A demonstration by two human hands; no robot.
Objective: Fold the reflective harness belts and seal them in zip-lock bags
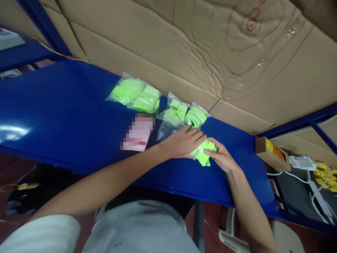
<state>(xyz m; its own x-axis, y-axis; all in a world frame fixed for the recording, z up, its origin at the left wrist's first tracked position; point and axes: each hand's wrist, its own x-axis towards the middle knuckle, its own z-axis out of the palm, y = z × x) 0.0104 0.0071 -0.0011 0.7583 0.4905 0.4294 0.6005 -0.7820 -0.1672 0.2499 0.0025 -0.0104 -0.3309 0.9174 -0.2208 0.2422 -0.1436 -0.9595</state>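
A folded neon-yellow bundle is held between my two hands above the blue table. My left hand wraps its left side, fingers bent over the top. From the right, my right hand grips the same bundle, its thumb lying on the front. Just beyond my hands, a bagged neon bundle and another one lie in clear plastic. Two more bagged bundles, one at the left and one beside it, rest along the cardboard wall.
A pink box or booklet, partly pixelated, lies left of my hands. Cardboard with red drawn lines rises behind the table. An open brown box, white cables and yellow items are at the right.
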